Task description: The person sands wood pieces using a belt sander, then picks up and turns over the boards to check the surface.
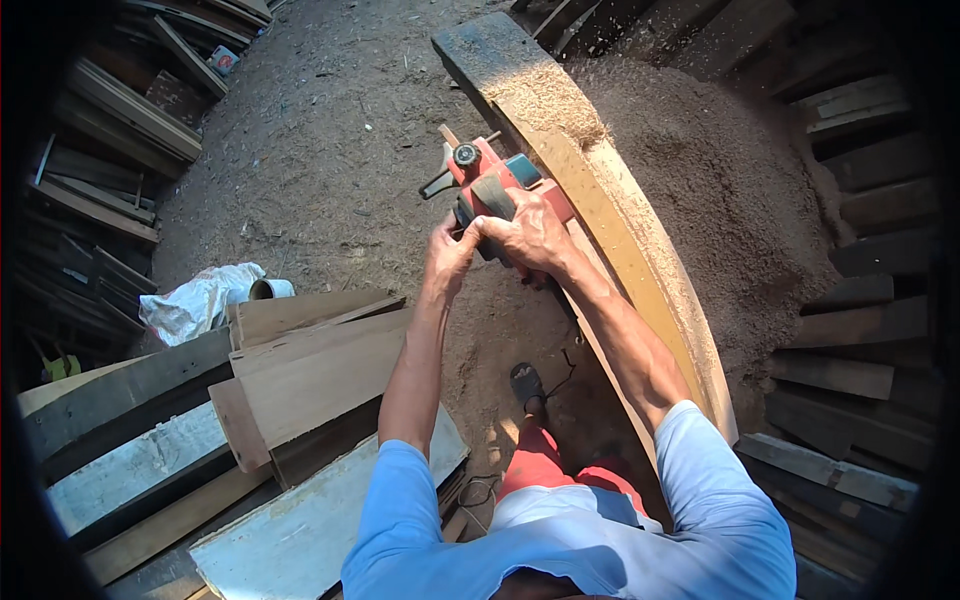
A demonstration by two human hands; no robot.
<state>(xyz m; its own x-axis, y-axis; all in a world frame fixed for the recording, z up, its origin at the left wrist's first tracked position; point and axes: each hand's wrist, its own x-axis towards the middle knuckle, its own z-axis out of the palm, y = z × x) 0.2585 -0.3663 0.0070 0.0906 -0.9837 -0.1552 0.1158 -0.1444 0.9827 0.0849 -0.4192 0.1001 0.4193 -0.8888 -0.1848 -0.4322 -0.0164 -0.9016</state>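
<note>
A red and black electric hand planer is held in both my hands near the left edge of a long plank bench. My right hand wraps round its dark handle, with the arm reaching across the bench. My left hand is closed against the planer's left side, its thumb close to the right hand. A round dark knob faces up at the planer's far end. A narrow pale wood strip runs along the bench's near left side. The planer's underside is hidden, so I cannot tell whether it touches wood.
Wood shavings cover the bench's far part, and a large sawdust heap lies to its right. Stacked boards stand at the lower left beside a crumpled white sack. A dark cord hangs near my sandalled foot.
</note>
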